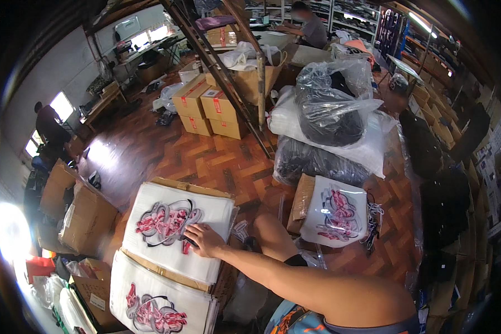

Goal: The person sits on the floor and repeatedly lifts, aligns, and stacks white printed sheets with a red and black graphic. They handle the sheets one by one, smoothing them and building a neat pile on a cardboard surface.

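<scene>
From here, my right hand (204, 240) rests unclenched on the farther printed sheet (217, 214), near its box's (192, 185) right edge; most print lies leftward. My left hand, unseen, I can't judge.

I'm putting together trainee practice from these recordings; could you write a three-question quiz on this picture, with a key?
1. Which of the wearer's hands is in view, and what does it touch?
2. True or false: the nearer white stack is printed in red and grey.
3. Where is the clear bag with dark contents relative to the white sack? A) beneath it; B) on top of it; C) inside it.

Key:
1. The right hand; the farther white stack.
2. True.
3. B.
</scene>
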### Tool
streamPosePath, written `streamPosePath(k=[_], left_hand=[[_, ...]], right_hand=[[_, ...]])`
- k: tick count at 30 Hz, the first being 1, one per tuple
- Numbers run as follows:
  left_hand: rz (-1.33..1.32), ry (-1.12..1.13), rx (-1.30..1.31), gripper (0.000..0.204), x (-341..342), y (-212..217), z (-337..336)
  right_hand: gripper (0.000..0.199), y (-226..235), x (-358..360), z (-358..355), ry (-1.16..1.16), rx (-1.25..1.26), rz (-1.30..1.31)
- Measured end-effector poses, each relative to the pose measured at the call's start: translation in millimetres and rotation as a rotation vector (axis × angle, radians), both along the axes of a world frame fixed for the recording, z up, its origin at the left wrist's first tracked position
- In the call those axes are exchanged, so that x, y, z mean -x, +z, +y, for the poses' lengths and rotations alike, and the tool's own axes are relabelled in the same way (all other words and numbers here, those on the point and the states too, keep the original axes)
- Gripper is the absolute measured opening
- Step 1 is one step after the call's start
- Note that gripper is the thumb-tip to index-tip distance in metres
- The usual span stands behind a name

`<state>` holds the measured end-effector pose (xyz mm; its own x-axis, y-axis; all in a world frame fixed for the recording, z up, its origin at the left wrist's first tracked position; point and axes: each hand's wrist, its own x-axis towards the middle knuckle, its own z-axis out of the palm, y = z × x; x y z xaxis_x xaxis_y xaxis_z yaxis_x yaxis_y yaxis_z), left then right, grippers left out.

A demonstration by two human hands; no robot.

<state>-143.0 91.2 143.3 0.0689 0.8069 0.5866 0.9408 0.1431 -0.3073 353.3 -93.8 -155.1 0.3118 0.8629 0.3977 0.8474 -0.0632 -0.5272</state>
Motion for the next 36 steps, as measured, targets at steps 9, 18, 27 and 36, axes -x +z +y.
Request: streamPosePath(k=[9,18,27,36], left_hand=[[0.083,-0.131,0.034,0.042,108.3,-12.6,11.3],[-0.104,0.336,0.227,0.073,41.2,18.1,-8.0],[-0.039,0.304,0.191,0.078,39.5,14.1,-8.7],[-0.018,0.321,0.065,0.073,34.2,1.4,-10.3]], right_hand=[[0.047,-3.7,11.6,20.3,0.015,-0.212,-0.014],[0.054,-3.2,8.4,15.1,0.006,-0.030,-0.147],[0.053,-3.0,7.2,15.4,0.001,-0.048,-0.158],[0.055,-4.8,6.0,16.7,0.005,-0.035,-0.160]])
